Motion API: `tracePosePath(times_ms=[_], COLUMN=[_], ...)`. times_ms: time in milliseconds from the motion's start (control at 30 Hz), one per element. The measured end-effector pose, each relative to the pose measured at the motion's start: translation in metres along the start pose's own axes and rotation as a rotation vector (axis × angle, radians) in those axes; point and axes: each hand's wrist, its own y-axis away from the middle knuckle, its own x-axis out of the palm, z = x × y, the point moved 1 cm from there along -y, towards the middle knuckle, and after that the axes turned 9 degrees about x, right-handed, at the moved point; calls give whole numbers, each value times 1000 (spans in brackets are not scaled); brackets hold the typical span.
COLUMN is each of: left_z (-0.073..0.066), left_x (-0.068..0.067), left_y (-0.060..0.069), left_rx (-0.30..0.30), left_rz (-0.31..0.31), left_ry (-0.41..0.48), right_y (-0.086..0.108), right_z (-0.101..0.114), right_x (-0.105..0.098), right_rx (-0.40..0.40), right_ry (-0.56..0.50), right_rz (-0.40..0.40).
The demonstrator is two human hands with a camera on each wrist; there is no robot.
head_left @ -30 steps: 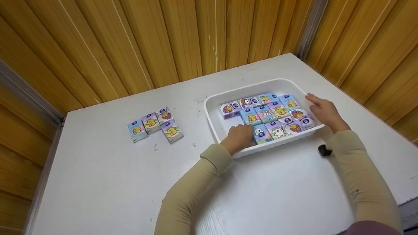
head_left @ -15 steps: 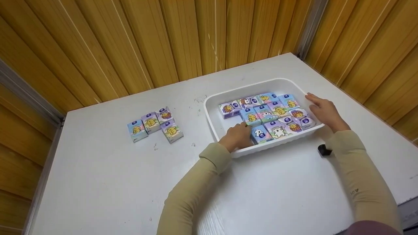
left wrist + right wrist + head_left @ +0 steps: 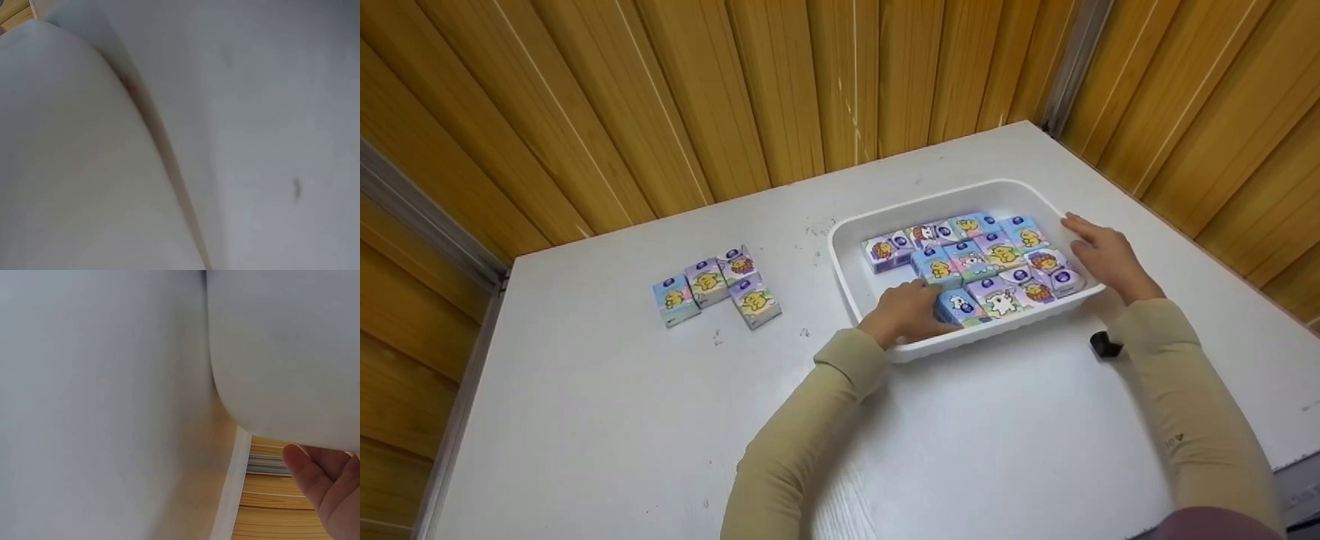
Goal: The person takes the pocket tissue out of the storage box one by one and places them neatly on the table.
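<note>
A white plastic tub (image 3: pixel 861 289) holds several small cartoon-printed tissue packs (image 3: pixel 1003 253), laid flat in rows. Inside its front left corner, my left hand (image 3: pixel 906 311) grips a blue tissue pack (image 3: pixel 960 306), with the thumb along the near end and the fingers bent at the far end. The right hand (image 3: pixel 1110 259) rests on the tub's right rim with its fingers fairly straight. In the right wrist view, fingers (image 3: pixel 309 475) touch the tub's outer wall (image 3: pixel 281 354). The left wrist view shows only pale surfaces; the left hand is out of it.
Several more tissue packs (image 3: pixel 712 285) lie grouped on the white table (image 3: pixel 607 420), left of the tub. A small black object (image 3: pixel 1105 345) sits by the right sleeve. Yellow wood-patterned walls (image 3: pixel 780 90) stand behind and beside the table.
My left hand has shifted slightly left, and its thumb now shows along the near end of the blue tissue pack. The pack's left side is more visible. The right hand stays on the rim.
</note>
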Motion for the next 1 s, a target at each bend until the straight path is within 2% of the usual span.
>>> tracePosePath(times_ms=[267, 467, 533, 700, 1000], left_z=[-3, -5, -6, -7, -9], left_x=[2, 1, 1, 3, 5], left_y=[-1, 0, 0, -2, -5], left_rx=[92, 120, 127, 133, 128], left_rz=[-25, -19, -30, -62, -41], left_ry=[-124, -102, -115, -220, -283], right_y=[0, 0, 0, -1, -1], right_z=[-1, -1, -1, -1, -1], right_x=[1, 0, 0, 0, 1], right_rx=[-40, -9, 0, 5, 18], right_ry=[9, -4, -6, 7, 0], right_rz=[-36, -16, -10, -7, 7])
